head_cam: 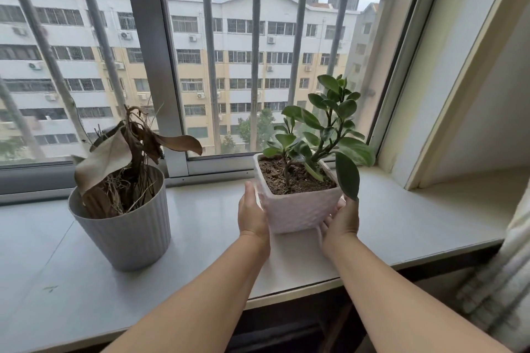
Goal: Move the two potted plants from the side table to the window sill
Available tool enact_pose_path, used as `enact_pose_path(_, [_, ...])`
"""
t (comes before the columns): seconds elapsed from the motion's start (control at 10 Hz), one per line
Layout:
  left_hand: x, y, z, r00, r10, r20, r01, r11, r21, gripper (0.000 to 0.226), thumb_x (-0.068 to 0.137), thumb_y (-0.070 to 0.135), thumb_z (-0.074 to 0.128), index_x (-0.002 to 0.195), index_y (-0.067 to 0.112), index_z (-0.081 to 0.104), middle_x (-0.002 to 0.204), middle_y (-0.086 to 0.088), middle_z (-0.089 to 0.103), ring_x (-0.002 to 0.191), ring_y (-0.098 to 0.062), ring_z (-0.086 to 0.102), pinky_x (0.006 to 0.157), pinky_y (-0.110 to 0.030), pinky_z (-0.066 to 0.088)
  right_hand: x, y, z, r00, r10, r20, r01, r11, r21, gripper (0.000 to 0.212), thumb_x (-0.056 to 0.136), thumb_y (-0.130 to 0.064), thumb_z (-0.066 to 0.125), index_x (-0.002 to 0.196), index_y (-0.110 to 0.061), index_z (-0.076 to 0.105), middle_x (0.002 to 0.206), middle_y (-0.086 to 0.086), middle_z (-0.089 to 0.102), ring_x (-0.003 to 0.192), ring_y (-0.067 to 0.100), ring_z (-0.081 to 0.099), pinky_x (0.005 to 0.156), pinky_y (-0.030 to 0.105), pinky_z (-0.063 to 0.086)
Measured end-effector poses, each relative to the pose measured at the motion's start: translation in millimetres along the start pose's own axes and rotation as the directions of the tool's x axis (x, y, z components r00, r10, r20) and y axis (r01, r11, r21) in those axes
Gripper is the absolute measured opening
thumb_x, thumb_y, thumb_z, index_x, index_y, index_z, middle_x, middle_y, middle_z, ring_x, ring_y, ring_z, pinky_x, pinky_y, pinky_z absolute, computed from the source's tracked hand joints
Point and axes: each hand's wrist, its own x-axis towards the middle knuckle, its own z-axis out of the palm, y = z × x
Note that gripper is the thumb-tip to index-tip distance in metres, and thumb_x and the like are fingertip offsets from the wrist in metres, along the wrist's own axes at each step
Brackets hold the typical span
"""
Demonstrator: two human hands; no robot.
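Observation:
A white square pot [298, 209] with a green leafy plant [329, 129] sits on the pale window sill [206, 215], right of centre. My left hand [252, 215] presses its left side and my right hand [341, 218] cups its right side, so both hands grip the pot. To the left, a round ribbed white pot [129, 232] with a dried brown plant [134, 146] stands on the sill, apart from my hands.
The window glass and its grey frame [160, 66] rise right behind the pots, with metal bars outside. A cream wall recess [464, 94] bounds the sill on the right. A striped curtain [499, 281] hangs at the lower right, beyond the sill's front edge.

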Motion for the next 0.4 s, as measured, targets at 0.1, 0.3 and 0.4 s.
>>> enact_pose_path(0.1, [-13.9, 5.3, -2.8, 1.000, -0.004, 0.000, 0.004, 1.000, 0.027, 0.062, 0.089, 0.057, 0.040, 0.141, 0.021, 0.041, 0.139, 0.005, 0.044, 0.117, -0.009, 0.041, 0.096, -0.028, 0.028, -12.1, -6.1, -3.1, 1.000, -0.016, -0.018, 0.015, 0.998, -0.067, 0.039, 0.090, -0.043, 0.036, 0.089, -0.016, 0.064, 0.098, 0.006, 0.065, 0.098, 0.024, 0.060, 0.082, 0.034, 0.049])
enact_pose_path(0.3, [-48.9, 17.4, -12.0, 1.000, 0.003, 0.022, -0.004, 0.997, 0.075, 0.063, 0.089, 0.056, 0.042, 0.141, 0.022, 0.040, 0.149, 0.001, 0.040, 0.136, -0.017, 0.035, 0.106, -0.033, 0.027, -51.8, -14.2, -11.6, 0.999, -0.024, -0.027, 0.020, 0.986, -0.163, 0.044, 0.089, -0.047, 0.036, 0.104, -0.018, 0.066, 0.111, 0.003, 0.065, 0.107, 0.020, 0.057, 0.097, 0.040, 0.040])
enact_pose_path(0.4, [-69.1, 18.5, -22.8, 0.999, -0.002, 0.043, -0.001, 0.997, 0.078, 0.063, 0.088, 0.057, 0.042, 0.141, 0.023, 0.039, 0.150, 0.002, 0.039, 0.137, -0.016, 0.034, 0.103, -0.032, 0.027, -76.8, -13.2, -16.4, 0.999, 0.001, -0.051, -0.007, 0.992, -0.122, 0.050, 0.090, -0.047, 0.037, 0.119, -0.013, 0.062, 0.122, 0.007, 0.062, 0.116, 0.024, 0.055, 0.096, 0.038, 0.038])
